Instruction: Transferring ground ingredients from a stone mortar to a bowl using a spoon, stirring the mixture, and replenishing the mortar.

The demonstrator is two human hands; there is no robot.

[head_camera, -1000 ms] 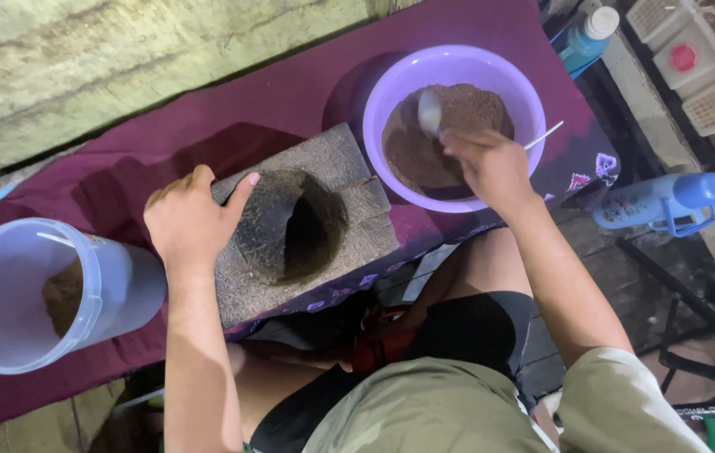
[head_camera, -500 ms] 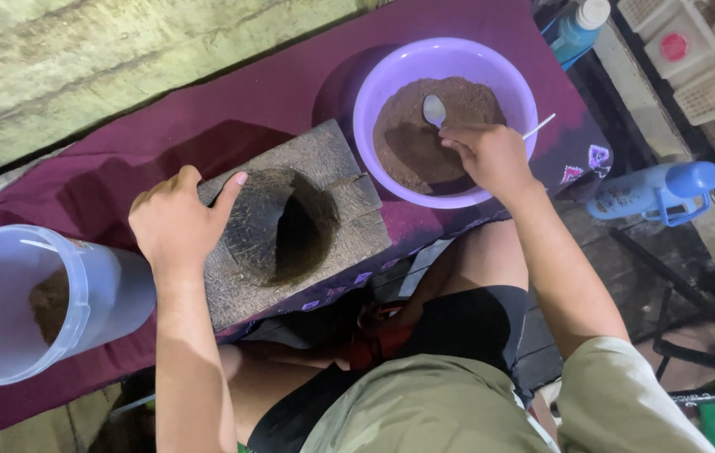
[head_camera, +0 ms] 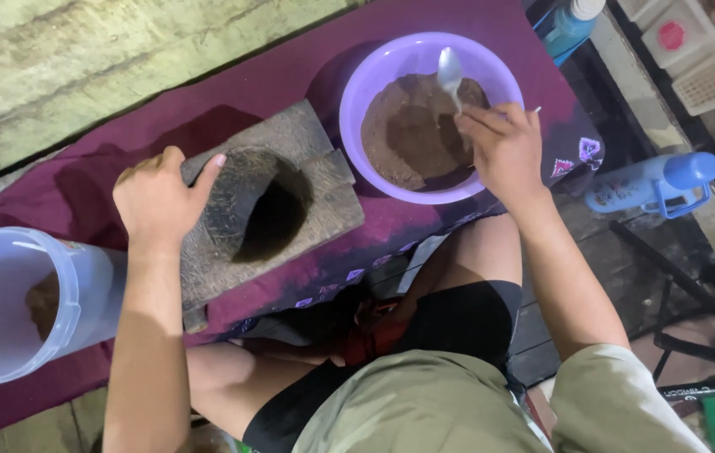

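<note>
Right hand [head_camera: 504,151] holds a spoon [head_camera: 450,71] over the powder bowl [head_camera: 374,75]; left hand [head_camera: 156,197] grips the mould [head_camera: 307,193], still empty.

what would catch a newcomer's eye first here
Probably the purple bowl of brown powder at the upper middle, where the right hand holds a spoon above it. Next, the wooden block with a dark round hollow at the centre, on the maroon cloth, with the left hand gripping its edge. A clear plastic tub with some powder sits at the far left.
</note>
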